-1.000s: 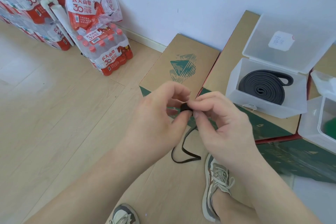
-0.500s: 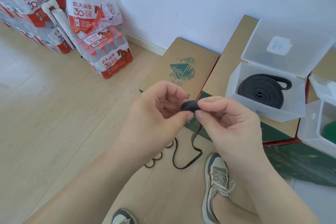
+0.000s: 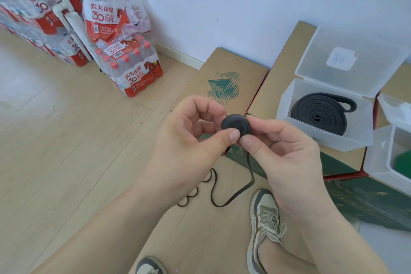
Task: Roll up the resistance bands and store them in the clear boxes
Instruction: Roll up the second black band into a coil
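Note:
A thin black resistance band is partly wound into a small tight coil point(image 3: 236, 124) held in mid-air. My left hand point(image 3: 191, 140) pinches the coil from the left with thumb and fingers. From the right, my right hand point(image 3: 280, 153) pinches it too. The band's loose tail point(image 3: 224, 198) hangs down and loops on the floor. A clear box point(image 3: 322, 138) with its lid open stands on a cardboard carton at the right and holds a wider black band rolled up point(image 3: 318, 113). A second clear box point(image 3: 382, 162) at the right edge holds something green point(image 3: 403, 161).
Cardboard cartons point(image 3: 222, 78) lie along the wall under the boxes. Shrink-wrapped packs of water bottles point(image 3: 131, 69) are stacked at the back left beside a white pipe frame point(image 3: 66, 13). My two shoes point(image 3: 264, 218) stand on the wooden floor below my hands.
The coil between my fingers has grown from a tiny roll to a larger disc as more band was wound on. The tail on the floor has shifted and my hands rose slightly.

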Action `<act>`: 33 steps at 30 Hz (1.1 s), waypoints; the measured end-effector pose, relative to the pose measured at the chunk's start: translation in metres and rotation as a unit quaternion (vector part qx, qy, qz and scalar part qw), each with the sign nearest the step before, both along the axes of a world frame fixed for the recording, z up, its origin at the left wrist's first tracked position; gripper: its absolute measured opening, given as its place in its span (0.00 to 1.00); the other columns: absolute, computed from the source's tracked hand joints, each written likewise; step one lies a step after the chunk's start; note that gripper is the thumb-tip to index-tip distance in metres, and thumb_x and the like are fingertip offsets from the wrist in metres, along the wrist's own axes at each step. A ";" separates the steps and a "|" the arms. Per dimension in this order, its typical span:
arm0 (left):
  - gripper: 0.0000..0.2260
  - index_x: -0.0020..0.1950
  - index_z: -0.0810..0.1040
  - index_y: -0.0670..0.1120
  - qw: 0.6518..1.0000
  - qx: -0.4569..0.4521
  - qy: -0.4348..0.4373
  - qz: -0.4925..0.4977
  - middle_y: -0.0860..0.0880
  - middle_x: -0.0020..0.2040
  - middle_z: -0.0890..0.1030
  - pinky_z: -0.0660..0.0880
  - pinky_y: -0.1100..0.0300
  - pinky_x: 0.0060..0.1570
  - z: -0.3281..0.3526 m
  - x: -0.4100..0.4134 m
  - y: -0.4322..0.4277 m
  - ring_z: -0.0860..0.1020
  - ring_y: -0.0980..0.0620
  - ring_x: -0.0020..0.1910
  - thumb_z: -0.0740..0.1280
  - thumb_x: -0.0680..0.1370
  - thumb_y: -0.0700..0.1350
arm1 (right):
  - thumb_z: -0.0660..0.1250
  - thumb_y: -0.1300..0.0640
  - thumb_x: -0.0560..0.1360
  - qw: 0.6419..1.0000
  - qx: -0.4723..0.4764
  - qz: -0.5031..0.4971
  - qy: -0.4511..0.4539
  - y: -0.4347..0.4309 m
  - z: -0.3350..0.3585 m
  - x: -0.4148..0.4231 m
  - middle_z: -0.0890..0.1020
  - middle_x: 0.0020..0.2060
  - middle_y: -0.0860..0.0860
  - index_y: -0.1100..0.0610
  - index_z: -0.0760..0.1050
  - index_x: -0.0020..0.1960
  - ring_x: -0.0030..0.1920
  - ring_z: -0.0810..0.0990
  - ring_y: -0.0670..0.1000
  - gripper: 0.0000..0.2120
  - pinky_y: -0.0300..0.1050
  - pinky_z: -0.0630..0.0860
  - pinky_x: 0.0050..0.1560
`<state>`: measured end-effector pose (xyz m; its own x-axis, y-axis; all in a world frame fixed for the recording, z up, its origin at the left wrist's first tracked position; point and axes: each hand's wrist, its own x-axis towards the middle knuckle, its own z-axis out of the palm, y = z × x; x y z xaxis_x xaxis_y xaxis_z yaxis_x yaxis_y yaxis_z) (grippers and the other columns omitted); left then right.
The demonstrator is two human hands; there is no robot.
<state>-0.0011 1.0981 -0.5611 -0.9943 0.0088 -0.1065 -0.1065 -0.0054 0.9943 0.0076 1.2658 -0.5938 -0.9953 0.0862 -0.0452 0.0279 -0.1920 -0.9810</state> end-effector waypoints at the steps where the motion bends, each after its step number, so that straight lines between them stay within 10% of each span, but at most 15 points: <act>1: 0.14 0.50 0.78 0.49 1.000 -0.014 -0.001 -0.006 0.53 0.44 0.84 0.80 0.62 0.42 0.000 0.000 0.001 0.83 0.55 0.43 0.76 0.74 0.33 | 0.72 0.75 0.72 1.000 0.008 0.000 0.001 0.000 -0.001 0.000 0.89 0.49 0.55 0.59 0.84 0.51 0.50 0.88 0.52 0.14 0.43 0.83 0.55; 7: 0.15 0.53 0.79 0.53 0.927 -0.320 0.188 -0.045 0.60 0.46 0.82 0.81 0.59 0.44 -0.009 0.004 0.002 0.81 0.58 0.49 0.75 0.72 0.37 | 0.66 0.76 0.78 0.965 0.221 0.067 0.121 0.003 -0.010 0.002 0.84 0.51 0.55 0.58 0.84 0.56 0.55 0.84 0.57 0.17 0.49 0.80 0.57; 15: 0.14 0.43 0.80 0.51 0.999 -0.041 0.003 0.003 0.55 0.38 0.84 0.80 0.63 0.39 -0.001 0.000 -0.001 0.83 0.56 0.37 0.80 0.70 0.34 | 0.74 0.70 0.71 1.000 0.011 0.005 0.021 0.001 -0.001 0.001 0.89 0.47 0.54 0.61 0.83 0.52 0.49 0.88 0.49 0.11 0.39 0.82 0.52; 24: 0.11 0.49 0.80 0.50 0.951 -0.262 0.154 -0.051 0.57 0.43 0.83 0.82 0.56 0.44 -0.012 0.004 0.002 0.83 0.55 0.46 0.75 0.74 0.35 | 0.67 0.75 0.78 0.951 0.261 0.063 0.154 0.004 -0.011 0.003 0.83 0.48 0.54 0.61 0.83 0.51 0.52 0.83 0.55 0.12 0.43 0.79 0.53; 28: 0.13 0.46 0.80 0.51 0.989 -0.135 0.059 -0.018 0.54 0.43 0.85 0.82 0.59 0.45 -0.008 0.003 0.001 0.84 0.55 0.44 0.74 0.75 0.33 | 0.73 0.74 0.74 0.994 0.097 0.010 0.042 0.002 -0.003 0.003 0.88 0.46 0.55 0.60 0.83 0.52 0.49 0.87 0.51 0.12 0.40 0.81 0.52; 33: 0.12 0.49 0.78 0.48 1.000 0.007 -0.025 -0.003 0.48 0.47 0.86 0.82 0.38 0.55 -0.006 0.001 0.000 0.86 0.45 0.48 0.72 0.77 0.32 | 0.73 0.74 0.73 0.999 0.035 -0.017 0.020 0.000 0.002 0.002 0.89 0.47 0.55 0.59 0.83 0.50 0.47 0.88 0.49 0.13 0.40 0.82 0.52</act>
<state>-0.0006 1.0982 -0.5676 -0.9875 0.0157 -0.1566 -0.1569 -0.0180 0.9875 0.0093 1.2662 -0.5918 -0.9927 0.1207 0.0018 -0.0169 -0.1240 -0.9921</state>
